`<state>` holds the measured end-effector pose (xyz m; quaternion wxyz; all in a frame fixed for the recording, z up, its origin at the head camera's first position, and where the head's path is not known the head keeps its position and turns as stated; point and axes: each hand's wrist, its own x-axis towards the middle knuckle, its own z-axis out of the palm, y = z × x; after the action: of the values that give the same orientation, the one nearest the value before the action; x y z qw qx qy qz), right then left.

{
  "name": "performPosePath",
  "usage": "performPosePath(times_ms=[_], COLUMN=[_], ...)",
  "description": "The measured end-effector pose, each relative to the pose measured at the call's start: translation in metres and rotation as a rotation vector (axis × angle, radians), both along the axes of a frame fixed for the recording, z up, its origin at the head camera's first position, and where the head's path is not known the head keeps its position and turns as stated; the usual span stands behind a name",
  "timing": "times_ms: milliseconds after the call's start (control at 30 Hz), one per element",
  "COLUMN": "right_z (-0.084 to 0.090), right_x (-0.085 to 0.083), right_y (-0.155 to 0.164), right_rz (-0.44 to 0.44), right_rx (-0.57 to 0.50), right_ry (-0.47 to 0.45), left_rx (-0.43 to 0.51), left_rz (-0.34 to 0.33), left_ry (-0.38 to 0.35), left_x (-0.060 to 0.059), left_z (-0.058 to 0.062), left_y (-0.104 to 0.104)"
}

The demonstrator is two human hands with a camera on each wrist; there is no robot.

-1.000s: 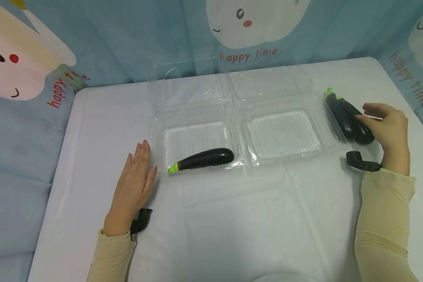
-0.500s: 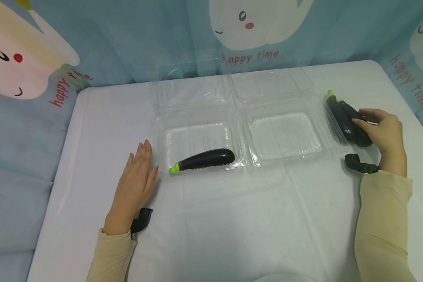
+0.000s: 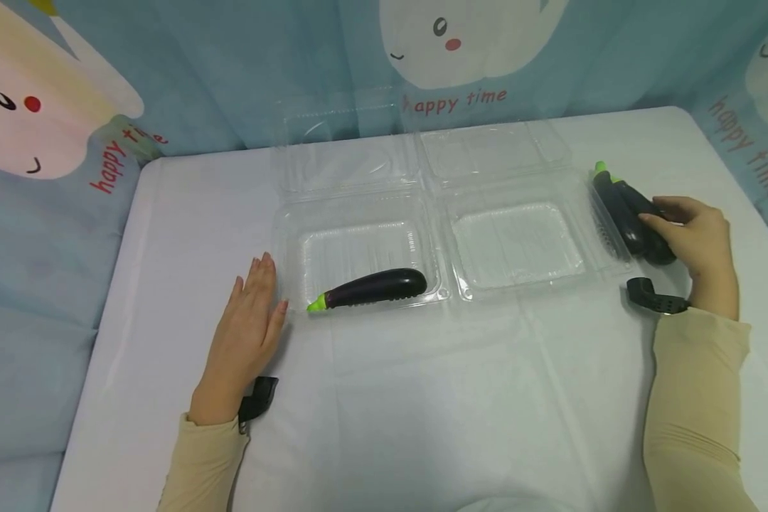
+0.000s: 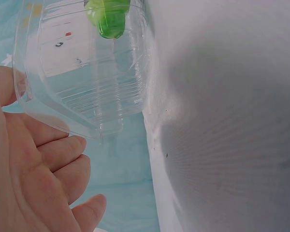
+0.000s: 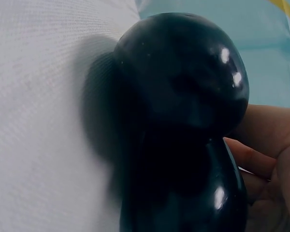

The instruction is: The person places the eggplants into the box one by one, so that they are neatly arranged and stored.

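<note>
Two eggplants lie side by side at the right, green stems pointing away: an inner eggplant [image 3: 617, 217] and an outer eggplant [image 3: 659, 247]. My right hand [image 3: 700, 238] grips the outer one, thumb across its top and fingers on the far side. In the right wrist view the dark rounded eggplant end [image 5: 183, 72] hides part of the fingers. A third eggplant [image 3: 377, 287] rests along the front of the left clear plastic box [image 3: 358, 245], its green stem over the front left corner. My left hand [image 3: 243, 334] has straight fingers beside that box's left wall.
A second clear plastic box [image 3: 518, 245] stands right of the first, with a side wall near the paired eggplants. Both lids, left lid [image 3: 352, 167] and right lid [image 3: 486, 149], are folded back toward the curtain [image 3: 281, 57]. A white cloth covers the table [image 3: 422, 427].
My right hand has moved slightly left and down onto the outer eggplant, and its thumb and fingers have come round it. The left hand stays in place.
</note>
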<state>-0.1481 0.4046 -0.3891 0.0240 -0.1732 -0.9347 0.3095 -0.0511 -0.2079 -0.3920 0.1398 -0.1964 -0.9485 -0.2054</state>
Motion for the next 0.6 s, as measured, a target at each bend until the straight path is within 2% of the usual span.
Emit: performPosePath(times_ms=[267, 467, 600], right_z=[0.006, 0.015, 0.016], right_x=[0.005, 0.007, 0.008], right_y=[-0.010, -0.018, -0.019], right_rz=[-0.033, -0.002, -0.013], right_rx=[0.021, -0.005, -0.004], right_ry=[-0.015, -0.016, -0.014], left_rx=[-0.009, -0.009, -0.007], left_rz=[0.003, 0.005, 0.004], left_ry=[-0.013, -0.014, -0.006], left_x=[0.000, 0.000, 0.000], left_z=[0.000, 0.000, 0.000], left_y=[0.000, 0.000, 0.000])
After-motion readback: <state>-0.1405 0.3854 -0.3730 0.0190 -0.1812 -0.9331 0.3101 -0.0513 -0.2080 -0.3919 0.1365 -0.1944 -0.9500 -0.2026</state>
